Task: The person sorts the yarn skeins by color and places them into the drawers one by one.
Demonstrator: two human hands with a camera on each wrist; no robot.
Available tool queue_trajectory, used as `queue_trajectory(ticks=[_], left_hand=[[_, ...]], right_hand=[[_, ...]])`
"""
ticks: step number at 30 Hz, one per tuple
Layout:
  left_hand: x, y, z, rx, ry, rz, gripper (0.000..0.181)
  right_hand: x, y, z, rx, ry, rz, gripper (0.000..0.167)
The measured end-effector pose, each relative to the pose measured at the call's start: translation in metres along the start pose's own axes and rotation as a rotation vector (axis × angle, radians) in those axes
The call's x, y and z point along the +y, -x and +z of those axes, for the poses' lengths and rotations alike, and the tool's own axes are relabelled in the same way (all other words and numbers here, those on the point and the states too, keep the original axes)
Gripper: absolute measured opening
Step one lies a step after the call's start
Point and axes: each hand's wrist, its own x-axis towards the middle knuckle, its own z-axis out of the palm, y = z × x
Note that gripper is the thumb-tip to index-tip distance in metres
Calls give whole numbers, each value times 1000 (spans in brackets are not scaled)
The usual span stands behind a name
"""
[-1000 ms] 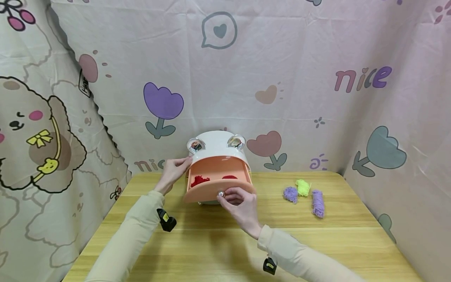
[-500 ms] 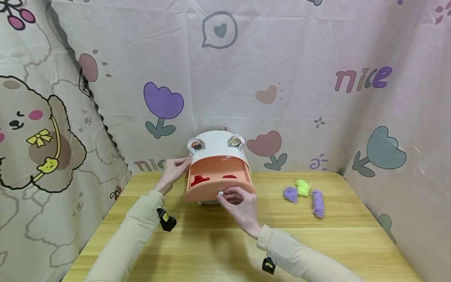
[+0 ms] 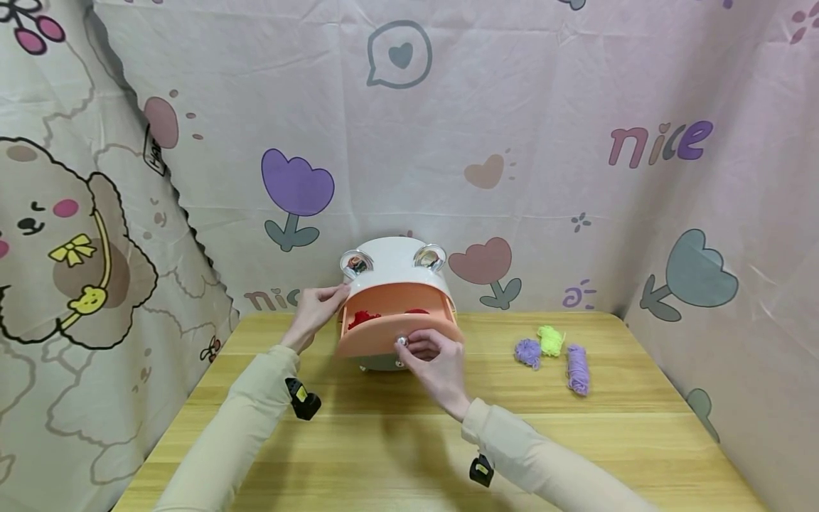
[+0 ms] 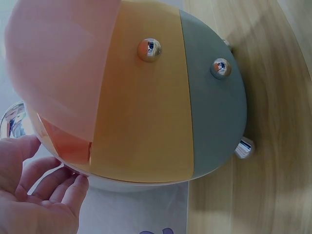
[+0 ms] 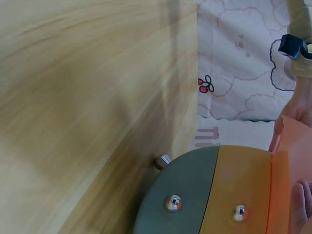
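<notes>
A small rounded drawer cabinet (image 3: 393,257) with a white top and two shiny round eyes stands at the table's back. Its top drawer, with a peach front (image 3: 371,337), is pulled partly out. Red yarn (image 3: 363,319) and another red piece (image 3: 417,311) lie inside, partly hidden by the front. My right hand (image 3: 440,366) pinches the drawer's silver knob (image 3: 402,341) between thumb and fingers. My left hand (image 3: 316,311) holds the cabinet's left side near the eye. In the left wrist view, the yellow drawer (image 4: 141,112) and grey-green drawer (image 4: 217,117) are closed.
On the table's right lie a purple yarn ball (image 3: 527,353), a lime-yellow yarn ball (image 3: 550,341) and a purple yarn skein (image 3: 577,370). The wooden table (image 3: 358,448) meets a printed cloth (image 3: 409,163) behind the cabinet.
The peach drawer front has moved a little inward and shows higher, with less of its inside visible. My right hand has moved with the knob. The left hand stays put.
</notes>
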Motion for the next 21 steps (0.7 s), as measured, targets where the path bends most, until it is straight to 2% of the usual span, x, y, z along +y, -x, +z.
queue_trajectory(ticks=[2,5,11,21], left_hand=[[0,0,0,0,-2,1,48],[0,0,0,0,1,2,48],[0,0,0,-5,2,-3,48],[0,0,-1,-7,20,-7,49]], right_hand=[[1,-2,1,2,2,16,15],[14,-6,4,5,13,45,16],[37,-15,10,23,-6,47,15],[44,-29,12,30,39,33,15]])
